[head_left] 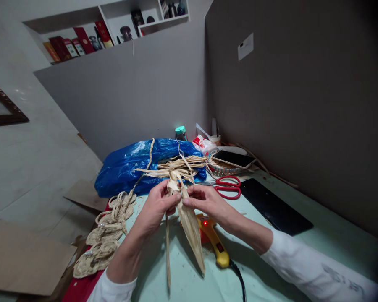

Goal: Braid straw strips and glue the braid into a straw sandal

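Between my two hands, above the middle of the table, is a dried corn husk, its long pointed end hanging down toward me. My left hand pinches its upper part between thumb and fingers. A thin dry strip hangs below the left fingers. My right hand grips the husk's right side with thumb and forefinger. Just below that hand lies a yellow glue gun with a lit red light. Red-handled scissors rest beyond the right hand. More husk strips lie behind, partly in a blue plastic bag.
Several braided straw pieces line the left edge. At right lies a flat black panel. A phone rests on a basket near the corner. Grey partitions close off the back and right. The glue gun's black cord runs toward me.
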{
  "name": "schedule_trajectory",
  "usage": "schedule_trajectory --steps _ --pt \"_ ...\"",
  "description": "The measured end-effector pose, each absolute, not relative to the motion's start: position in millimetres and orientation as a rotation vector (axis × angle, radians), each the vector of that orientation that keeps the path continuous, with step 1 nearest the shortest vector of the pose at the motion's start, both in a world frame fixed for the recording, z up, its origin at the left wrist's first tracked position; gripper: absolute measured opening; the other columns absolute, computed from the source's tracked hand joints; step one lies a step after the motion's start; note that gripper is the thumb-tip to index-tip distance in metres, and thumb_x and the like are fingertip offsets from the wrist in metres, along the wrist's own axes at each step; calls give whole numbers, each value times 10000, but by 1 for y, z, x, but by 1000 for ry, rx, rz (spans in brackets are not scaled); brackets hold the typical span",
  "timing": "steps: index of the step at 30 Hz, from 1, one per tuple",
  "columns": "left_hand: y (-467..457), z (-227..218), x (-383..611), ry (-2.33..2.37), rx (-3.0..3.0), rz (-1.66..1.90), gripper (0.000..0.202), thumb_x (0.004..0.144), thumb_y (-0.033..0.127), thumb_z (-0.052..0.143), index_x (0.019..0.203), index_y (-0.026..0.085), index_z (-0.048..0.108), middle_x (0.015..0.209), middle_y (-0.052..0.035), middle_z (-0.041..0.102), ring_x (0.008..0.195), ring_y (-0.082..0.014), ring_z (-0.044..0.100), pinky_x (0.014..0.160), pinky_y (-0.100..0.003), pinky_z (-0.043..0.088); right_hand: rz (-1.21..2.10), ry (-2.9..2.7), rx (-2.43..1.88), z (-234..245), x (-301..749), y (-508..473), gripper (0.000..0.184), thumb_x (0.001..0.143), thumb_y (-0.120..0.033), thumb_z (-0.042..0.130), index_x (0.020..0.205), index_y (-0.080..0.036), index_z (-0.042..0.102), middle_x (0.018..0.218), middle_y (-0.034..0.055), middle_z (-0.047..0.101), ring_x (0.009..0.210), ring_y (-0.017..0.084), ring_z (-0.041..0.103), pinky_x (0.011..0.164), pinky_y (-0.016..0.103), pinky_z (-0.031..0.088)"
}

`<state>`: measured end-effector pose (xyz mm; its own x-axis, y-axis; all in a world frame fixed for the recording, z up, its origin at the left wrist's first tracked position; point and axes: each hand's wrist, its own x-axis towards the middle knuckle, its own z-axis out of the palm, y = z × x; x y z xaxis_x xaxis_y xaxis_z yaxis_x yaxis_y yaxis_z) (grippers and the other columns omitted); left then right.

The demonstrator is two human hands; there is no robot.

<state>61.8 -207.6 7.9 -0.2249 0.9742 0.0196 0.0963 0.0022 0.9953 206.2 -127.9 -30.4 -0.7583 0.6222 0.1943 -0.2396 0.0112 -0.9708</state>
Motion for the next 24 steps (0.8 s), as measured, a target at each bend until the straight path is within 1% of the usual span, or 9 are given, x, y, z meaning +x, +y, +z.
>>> schedule_trajectory --steps 4,8,11,14,16,19,24 --pt "-207 6 64 1441 1164 1305 347 694 335 756 915 157 556 626 73 432 485 -50 306 438 -195 228 1754 -1671 -410 -33 205 -128 200 777 -338 685 758 -147 628 718 -17 585 687 133 503 669 261 375" --pt "-206 3 69 1438 1132 1296 352 701 363 754 904 179 532 561 103 367 444 -45 267 424 -193 192 1728 -1656 -410 -35 205 -128 176 778 -316 682 749 -155 619 702 -30 559 675 129 474 654 256 352" --pt "-207 3 71 1401 1127 1276 384 686 384 762 922 175 542 601 85 405 461 -47 275 429 -194 198 1767 -1651 -371 -35 206 -129 138 769 -284 670 739 -162 612 708 -24 552 707 144 496 679 265 369" --pt "-208 4 70 1292 1114 1251 392 679 364 774 935 166 553 707 40 478 515 -52 308 449 -191 203 1843 -1637 -317 -35 207 -129 114 772 -270 638 742 -168 596 723 -12 551 760 168 537 736 287 403" --pt "-208 5 68 1235 1099 1237 354 699 335 763 925 161 552 732 26 486 536 -54 313 460 -190 204 1884 -1629 -293 -36 207 -128 122 768 -285 634 754 -169 597 741 -1 563 783 181 553 761 303 419" --pt "-208 8 66 1253 1089 1221 316 714 291 749 923 157 555 706 33 459 535 -51 288 463 -187 193 1913 -1630 -286 -38 206 -126 170 766 -333 640 781 -166 614 771 17 584 795 192 559 776 320 432" --pt "-209 9 62 1281 1147 1206 323 730 275 732 982 149 575 699 43 420 536 -48 238 466 -186 174 1915 -1623 -276 -41 205 -129 243 807 -396 629 910 -176 619 868 22 598 842 189 548 810 331 429"
